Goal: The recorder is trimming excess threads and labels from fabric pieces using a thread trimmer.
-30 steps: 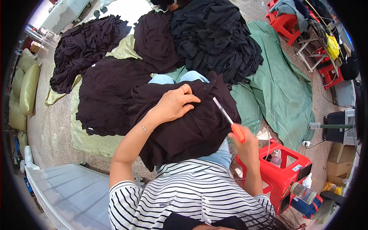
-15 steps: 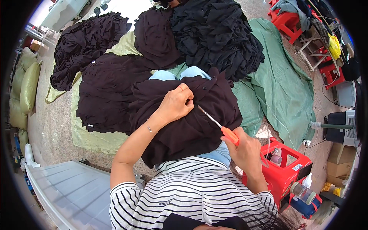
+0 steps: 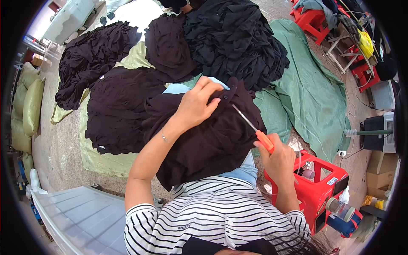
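Note:
A dark brown garment [image 3: 199, 144] with buttons lies across my lap. My left hand [image 3: 196, 104] is over its upper part, thumb and fingers apart, close to a dark button [image 3: 225, 97] on the garment's edge. I cannot see the fingers clutching any cloth. In my right hand [image 3: 278, 159] is a screwdriver-like tool [image 3: 264, 140], its orange handle wrapped by my fingers. The tool's slim metal shaft points up and left, its tip above the garment, just below the button.
Piles of dark brown garments [image 3: 121, 106] and black garments [image 3: 236, 42] lie ahead on pale and green sheets [image 3: 312, 93]. At my right stands a red plastic stool [image 3: 327, 178] with a clear jar [image 3: 340, 209] beside it. A grey plastic lid-like panel [image 3: 85, 208] is at my left.
My left hand has moved up toward the garment's buttoned edge, and its thumb and fingers have spread. My right hand and the orange-handled tool have shifted slightly right.

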`<control>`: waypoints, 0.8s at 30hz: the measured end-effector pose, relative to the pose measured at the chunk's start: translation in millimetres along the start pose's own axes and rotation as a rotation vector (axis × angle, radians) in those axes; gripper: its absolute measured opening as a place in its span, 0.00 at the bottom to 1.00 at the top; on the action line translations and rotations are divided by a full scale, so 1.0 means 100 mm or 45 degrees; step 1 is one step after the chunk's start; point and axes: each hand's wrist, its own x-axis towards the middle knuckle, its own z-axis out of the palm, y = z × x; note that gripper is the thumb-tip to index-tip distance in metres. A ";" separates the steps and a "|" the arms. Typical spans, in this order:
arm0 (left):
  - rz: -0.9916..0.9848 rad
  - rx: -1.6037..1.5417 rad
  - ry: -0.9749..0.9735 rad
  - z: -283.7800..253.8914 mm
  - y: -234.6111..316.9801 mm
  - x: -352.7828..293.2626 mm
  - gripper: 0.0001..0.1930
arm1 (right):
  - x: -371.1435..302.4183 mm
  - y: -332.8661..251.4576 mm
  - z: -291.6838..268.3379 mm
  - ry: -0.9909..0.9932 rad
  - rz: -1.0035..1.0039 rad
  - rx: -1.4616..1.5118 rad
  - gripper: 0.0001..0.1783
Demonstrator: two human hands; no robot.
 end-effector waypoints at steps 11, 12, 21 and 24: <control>-0.028 -0.100 -0.258 0.30 -0.32 0.15 0.07 | 0.11 0.09 0.04 -0.027 0.011 -0.051 0.19; -0.033 -0.100 -0.260 0.30 -0.31 0.15 0.07 | 0.11 0.09 0.05 -0.030 0.034 -0.025 0.19; -0.244 -0.339 -0.174 0.15 -0.19 0.07 0.10 | 0.07 0.04 0.06 0.015 0.002 0.012 0.18; -0.044 -0.268 -0.378 -0.19 0.02 -0.01 0.11 | -0.06 0.04 -0.04 -0.005 0.117 0.225 0.16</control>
